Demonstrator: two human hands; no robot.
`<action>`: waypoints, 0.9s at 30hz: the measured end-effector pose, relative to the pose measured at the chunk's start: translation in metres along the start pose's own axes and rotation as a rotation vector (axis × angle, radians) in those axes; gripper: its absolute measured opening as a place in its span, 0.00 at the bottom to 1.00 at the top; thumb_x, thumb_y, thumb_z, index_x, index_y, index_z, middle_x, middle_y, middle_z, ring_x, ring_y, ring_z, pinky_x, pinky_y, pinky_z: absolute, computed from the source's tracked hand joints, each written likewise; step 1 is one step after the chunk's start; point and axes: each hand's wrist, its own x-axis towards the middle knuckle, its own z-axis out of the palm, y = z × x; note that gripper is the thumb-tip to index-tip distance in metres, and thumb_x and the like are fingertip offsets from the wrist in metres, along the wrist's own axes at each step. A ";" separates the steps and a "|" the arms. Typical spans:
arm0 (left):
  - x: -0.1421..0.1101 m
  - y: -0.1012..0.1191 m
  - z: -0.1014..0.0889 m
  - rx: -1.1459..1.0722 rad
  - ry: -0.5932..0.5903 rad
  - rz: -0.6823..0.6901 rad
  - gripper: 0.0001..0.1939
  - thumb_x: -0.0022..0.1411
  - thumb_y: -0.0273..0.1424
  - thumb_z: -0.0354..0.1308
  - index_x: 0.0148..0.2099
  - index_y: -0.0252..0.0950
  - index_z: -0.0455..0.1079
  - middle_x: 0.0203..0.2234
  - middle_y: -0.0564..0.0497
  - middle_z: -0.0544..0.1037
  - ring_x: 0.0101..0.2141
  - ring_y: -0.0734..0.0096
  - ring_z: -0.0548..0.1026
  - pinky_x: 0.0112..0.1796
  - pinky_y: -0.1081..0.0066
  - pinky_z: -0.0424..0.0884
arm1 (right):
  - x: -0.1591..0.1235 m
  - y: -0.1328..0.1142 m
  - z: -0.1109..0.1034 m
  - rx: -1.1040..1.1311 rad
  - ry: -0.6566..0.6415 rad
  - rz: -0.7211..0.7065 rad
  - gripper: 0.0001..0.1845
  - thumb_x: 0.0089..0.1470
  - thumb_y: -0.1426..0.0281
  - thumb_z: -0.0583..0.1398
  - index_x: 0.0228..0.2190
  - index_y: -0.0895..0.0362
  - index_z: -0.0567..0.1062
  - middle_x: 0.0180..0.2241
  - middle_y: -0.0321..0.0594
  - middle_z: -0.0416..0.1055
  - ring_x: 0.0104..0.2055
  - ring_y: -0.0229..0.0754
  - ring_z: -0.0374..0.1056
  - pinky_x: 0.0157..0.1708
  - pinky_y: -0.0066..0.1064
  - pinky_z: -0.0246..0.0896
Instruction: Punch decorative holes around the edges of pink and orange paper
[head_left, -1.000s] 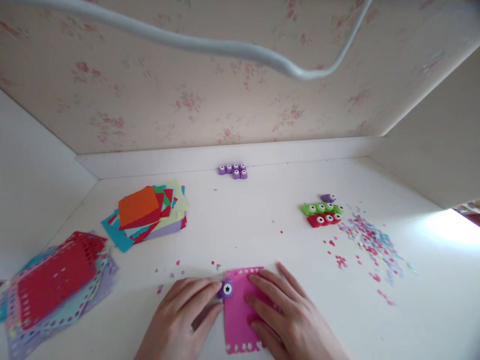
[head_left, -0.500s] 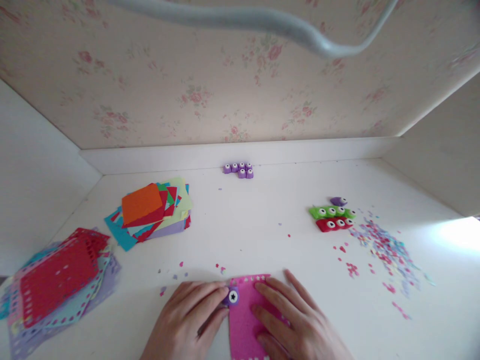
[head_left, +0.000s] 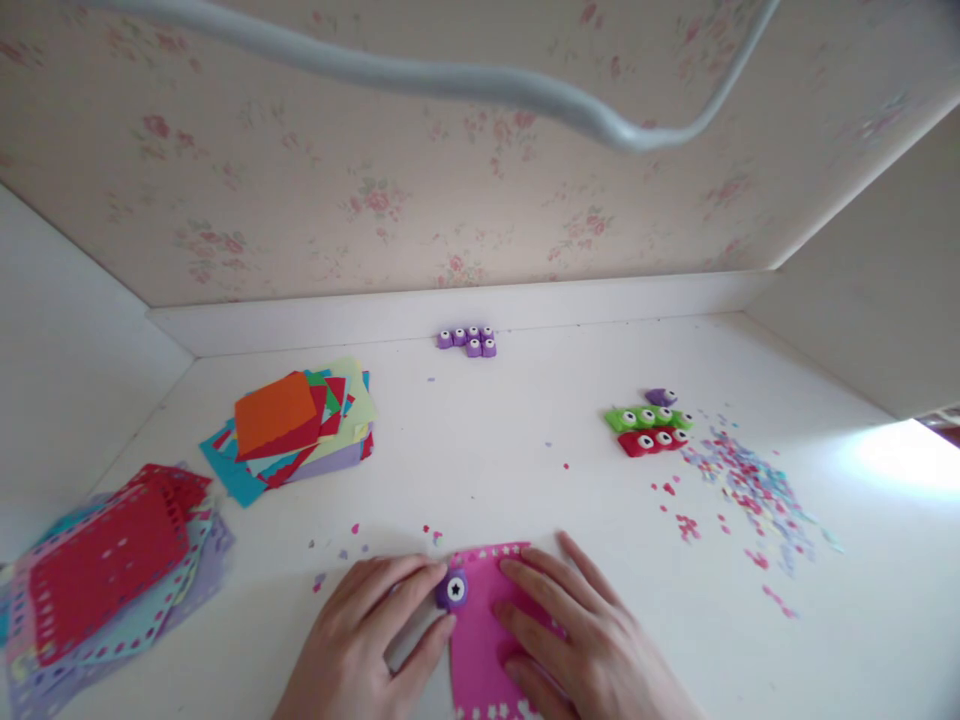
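A small purple paper punch (head_left: 455, 589) with a black star on its white top sits at the upper left edge of a pink sheet of paper (head_left: 474, 640). My left hand (head_left: 375, 620) has its fingertips and thumb at the punch's left side, gripping it. Star-shaped holes run along the sheet's top and bottom edges, and some show near the right edge. My right hand (head_left: 566, 630) lies flat on the right half of the sheet with its fingers spread, covering part of that edge.
Left, punched sheets (head_left: 109, 560) lie in front of a pile of coloured paper (head_left: 275, 415). Purple punches (head_left: 474, 340) line the back wall. To the right are green punches (head_left: 649, 417), red punches (head_left: 651, 441) and heaped confetti (head_left: 754, 480). A grey cable (head_left: 450, 80) hangs above.
My left thumb has moved slightly away from my left index finger beside the punch. The whole view has shifted a little; the right hand stays flat on the pink sheet.
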 end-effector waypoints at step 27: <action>0.029 0.005 -0.018 -0.226 -0.425 -0.414 0.15 0.70 0.38 0.47 0.36 0.40 0.72 0.35 0.52 0.72 0.37 0.69 0.73 0.41 0.69 0.69 | -0.008 -0.012 -0.008 0.197 -0.171 0.192 0.14 0.65 0.62 0.55 0.49 0.44 0.74 0.57 0.33 0.69 0.61 0.47 0.61 0.66 0.54 0.43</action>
